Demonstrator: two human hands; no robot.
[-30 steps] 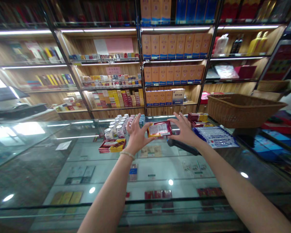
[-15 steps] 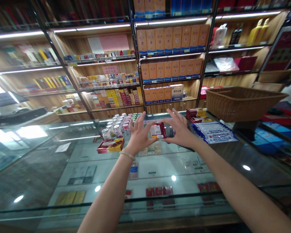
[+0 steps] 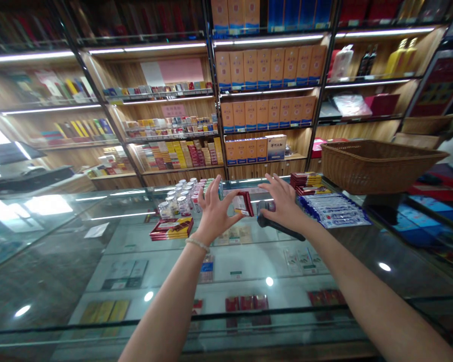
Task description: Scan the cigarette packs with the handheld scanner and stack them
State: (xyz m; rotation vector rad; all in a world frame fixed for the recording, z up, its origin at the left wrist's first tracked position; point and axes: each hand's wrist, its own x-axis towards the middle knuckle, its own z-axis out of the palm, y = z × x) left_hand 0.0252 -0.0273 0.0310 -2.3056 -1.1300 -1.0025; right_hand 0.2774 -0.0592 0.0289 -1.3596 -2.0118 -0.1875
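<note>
My left hand (image 3: 215, 208), with a beaded bracelet at the wrist, pinches a red-wrapped packet (image 3: 242, 203) between thumb and fingers. The packet's pale label side is tilted up over the glass counter. To its right, my right hand (image 3: 283, 203) has its fingers spread, apart from the packet. Under that palm lies a dark handheld scanner (image 3: 285, 230), its head toward the packet; whether the thumb touches it I cannot tell. A stack of similar red and yellow packets (image 3: 171, 228) lies left of my left wrist.
Small clear jars (image 3: 183, 203) stand behind the left stack. On the right are more red packets (image 3: 305, 182), blue-and-white sachets (image 3: 334, 210) and a wicker basket (image 3: 379, 166). Shelves of boxed goods (image 3: 264, 114) line the wall behind the glass counter (image 3: 256, 256).
My right hand has let go of the red packet and opened over the scanner, which now shows more clearly. My left hand keeps the packet and has shifted slightly left.
</note>
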